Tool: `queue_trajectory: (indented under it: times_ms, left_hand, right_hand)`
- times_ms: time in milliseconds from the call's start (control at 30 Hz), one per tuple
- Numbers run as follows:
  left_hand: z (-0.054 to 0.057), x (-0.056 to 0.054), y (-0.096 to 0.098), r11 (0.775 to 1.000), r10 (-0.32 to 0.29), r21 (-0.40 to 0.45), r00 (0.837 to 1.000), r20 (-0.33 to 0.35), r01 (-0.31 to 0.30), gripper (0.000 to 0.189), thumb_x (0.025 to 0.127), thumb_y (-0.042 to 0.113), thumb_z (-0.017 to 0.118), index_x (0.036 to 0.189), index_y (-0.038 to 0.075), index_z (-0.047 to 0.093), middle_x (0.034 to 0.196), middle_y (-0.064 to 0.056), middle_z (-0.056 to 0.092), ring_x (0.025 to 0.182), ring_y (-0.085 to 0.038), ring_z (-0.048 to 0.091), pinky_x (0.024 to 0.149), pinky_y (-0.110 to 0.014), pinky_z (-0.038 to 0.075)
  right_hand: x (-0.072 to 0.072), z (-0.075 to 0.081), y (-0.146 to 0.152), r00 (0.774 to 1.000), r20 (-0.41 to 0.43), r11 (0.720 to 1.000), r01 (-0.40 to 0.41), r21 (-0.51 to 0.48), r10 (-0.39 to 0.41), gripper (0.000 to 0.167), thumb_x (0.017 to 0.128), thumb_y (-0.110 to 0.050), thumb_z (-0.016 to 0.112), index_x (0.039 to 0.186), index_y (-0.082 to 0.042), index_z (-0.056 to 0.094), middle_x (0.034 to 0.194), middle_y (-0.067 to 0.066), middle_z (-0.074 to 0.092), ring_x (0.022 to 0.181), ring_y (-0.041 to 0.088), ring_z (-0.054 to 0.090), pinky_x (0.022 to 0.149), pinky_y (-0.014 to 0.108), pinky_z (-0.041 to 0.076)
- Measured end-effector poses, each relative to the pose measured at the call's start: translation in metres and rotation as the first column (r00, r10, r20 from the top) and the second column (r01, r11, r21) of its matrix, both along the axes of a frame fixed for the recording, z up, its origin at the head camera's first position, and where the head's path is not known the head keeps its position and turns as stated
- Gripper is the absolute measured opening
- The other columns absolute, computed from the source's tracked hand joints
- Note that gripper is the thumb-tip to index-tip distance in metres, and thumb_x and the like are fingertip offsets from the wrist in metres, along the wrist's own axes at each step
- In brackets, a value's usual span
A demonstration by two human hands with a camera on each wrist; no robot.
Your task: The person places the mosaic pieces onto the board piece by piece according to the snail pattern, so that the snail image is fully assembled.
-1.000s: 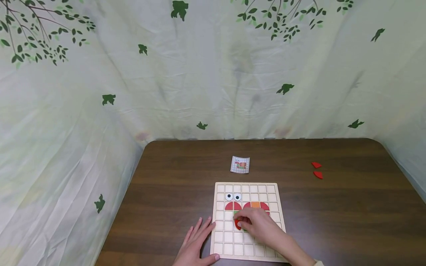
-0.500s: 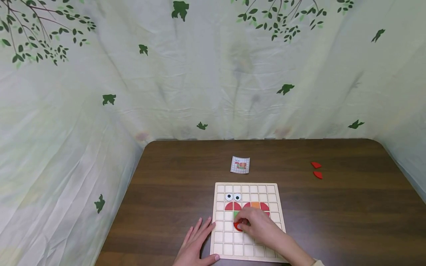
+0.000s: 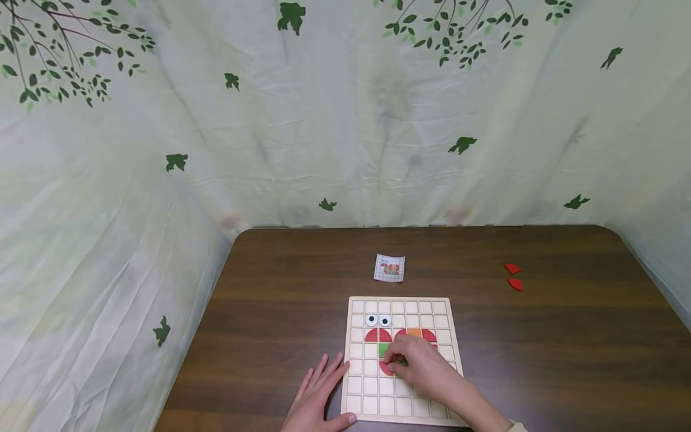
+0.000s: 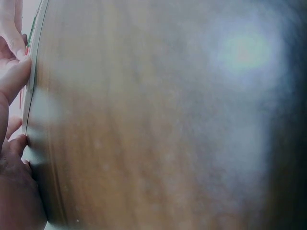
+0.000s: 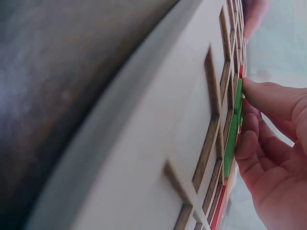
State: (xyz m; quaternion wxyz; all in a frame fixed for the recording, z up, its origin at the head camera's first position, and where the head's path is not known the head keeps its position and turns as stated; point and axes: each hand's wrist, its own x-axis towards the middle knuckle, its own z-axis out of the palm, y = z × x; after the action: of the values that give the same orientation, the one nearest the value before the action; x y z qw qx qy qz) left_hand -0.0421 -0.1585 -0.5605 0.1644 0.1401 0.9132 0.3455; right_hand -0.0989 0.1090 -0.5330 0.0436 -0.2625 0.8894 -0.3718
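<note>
A pale wooden grid board [image 3: 356,387] lies flat at the front of the table. My left hand [image 3: 314,399] rests against its left edge and lower corner, fingers spread and straight. Over the middle of the board, my right hand [image 3: 423,367] has curled fingers, thumb and fingertips at a red quarter-circle piece [image 3: 385,369] that lies in a cell. A green square [image 3: 384,350] sits just above that piece; more green pieces [image 5: 231,143] show under the fingers in the right wrist view. Two eye tiles [image 3: 371,320], red quarter circles [image 3: 371,336] and an orange square [image 3: 414,332] occupy upper cells.
Behind the board lies a small picture card [image 3: 389,268] printed with a coloured figure on a grid. Two loose red pieces [image 3: 513,268] lie toward the back right of the brown table [image 3: 291,270]. A leaf-patterned cloth [image 3: 345,120] hangs around it.
The red quarter-circle piece has turned under my right fingertips and settled flat into its cell. More of the green square shows as the right fingers shift slightly right. My left hand stays put.
</note>
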Motion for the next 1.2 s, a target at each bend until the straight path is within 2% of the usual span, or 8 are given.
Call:
queue_trajectory:
  times_ms: [167, 433, 700, 767, 867, 967, 1067, 1200]
  left_hand:
    - [0.000, -0.001, 0.000, 1.000, 0.001, -0.005, 1.000, 0.018, -0.001, 0.084, 0.080, 0.063, 0.069, 0.151, 0.029, 0.039, 0.159, 0.002, 0.030, 0.147, -0.034, 0.016, 0.110, -0.062, 0.010]
    - [0.002, -0.002, 0.000, 1.000, 0.003, 0.012, 0.999, 0.034, -0.004, 0.086, 0.079, 0.062, 0.069, 0.152, 0.027, 0.040, 0.160, 0.001, 0.029, 0.147, -0.035, 0.015, 0.110, -0.062, 0.009]
    - [0.000, -0.002, 0.000, 1.000, 0.002, 0.016, 0.999, 0.040, -0.003, 0.084, 0.080, 0.062, 0.068, 0.152, 0.028, 0.039, 0.159, 0.000, 0.030, 0.147, -0.036, 0.015, 0.110, -0.063, 0.009]
    - [-0.001, -0.002, 0.000, 1.000, -0.001, 0.016, 0.999, 0.034, 0.000, 0.084, 0.080, 0.063, 0.068, 0.151, 0.028, 0.040, 0.159, 0.000, 0.031, 0.147, -0.036, 0.015, 0.110, -0.063, 0.010]
    - [-0.002, -0.001, 0.000, 1.000, -0.003, 0.018, 1.000, 0.024, 0.003, 0.084, 0.080, 0.063, 0.068, 0.151, 0.029, 0.040, 0.159, 0.001, 0.031, 0.147, -0.036, 0.016, 0.110, -0.063, 0.010]
    - [-0.002, -0.002, 0.000, 1.000, -0.006, 0.018, 1.000, 0.023, 0.005, 0.084, 0.080, 0.063, 0.068, 0.151, 0.029, 0.039, 0.159, 0.001, 0.031, 0.147, -0.036, 0.016, 0.110, -0.063, 0.010]
    - [-0.001, -0.002, 0.000, 1.000, -0.004, 0.015, 0.999, 0.032, 0.004, 0.084, 0.080, 0.062, 0.068, 0.152, 0.029, 0.039, 0.159, 0.000, 0.030, 0.147, -0.036, 0.016, 0.110, -0.063, 0.010]
    - [0.000, -0.003, 0.000, 1.000, -0.002, 0.011, 0.999, 0.049, 0.002, 0.085, 0.080, 0.062, 0.069, 0.152, 0.029, 0.039, 0.159, -0.001, 0.030, 0.147, -0.036, 0.015, 0.110, -0.063, 0.009]
  right_hand:
    - [0.001, 0.001, 0.004, 0.999, 0.039, 1.000, 0.020, -0.016, -0.020, 0.016, 0.083, -0.008, 0.078, 0.088, -0.022, 0.072, 0.080, -0.018, 0.056, 0.075, 0.006, 0.052, 0.069, 0.022, 0.048]
    - [-0.001, 0.006, 0.029, 0.985, 0.081, 0.984, 0.159, -0.074, -0.153, 0.019, 0.081, -0.006, 0.079, 0.093, -0.017, 0.072, 0.084, -0.014, 0.060, 0.073, 0.006, 0.053, 0.066, 0.024, 0.048]
    - [-0.009, 0.009, 0.079, 0.936, 0.116, 0.942, 0.334, -0.005, -0.332, 0.021, 0.083, -0.010, 0.078, 0.102, -0.018, 0.073, 0.090, -0.012, 0.064, 0.072, 0.008, 0.053, 0.064, 0.024, 0.049]
    - [-0.010, 0.009, 0.094, 0.930, 0.095, 0.934, 0.357, 0.006, -0.356, 0.022, 0.084, -0.010, 0.078, 0.104, -0.017, 0.072, 0.093, -0.010, 0.065, 0.075, 0.009, 0.054, 0.066, 0.025, 0.050]
    - [-0.010, 0.008, 0.117, 0.927, 0.028, 0.927, 0.374, 0.012, -0.375, 0.024, 0.085, -0.010, 0.077, 0.107, -0.017, 0.072, 0.097, -0.008, 0.066, 0.078, 0.008, 0.057, 0.069, 0.026, 0.051]
    - [-0.013, 0.008, 0.141, 0.914, -0.045, 0.915, 0.404, 0.002, -0.403, 0.025, 0.085, -0.009, 0.077, 0.108, -0.017, 0.072, 0.100, -0.006, 0.068, 0.083, 0.011, 0.062, 0.072, 0.031, 0.054]
    - [-0.020, 0.010, 0.164, 0.899, -0.109, 0.904, 0.428, 0.001, -0.425, 0.027, 0.087, -0.009, 0.076, 0.112, -0.015, 0.071, 0.105, 0.000, 0.069, 0.090, 0.020, 0.066, 0.075, 0.040, 0.054]
    - [-0.033, 0.014, 0.193, 0.886, -0.118, 0.892, 0.451, 0.006, -0.447, 0.028, 0.090, -0.009, 0.071, 0.118, -0.010, 0.068, 0.111, 0.011, 0.069, 0.095, 0.033, 0.066, 0.076, 0.050, 0.053]
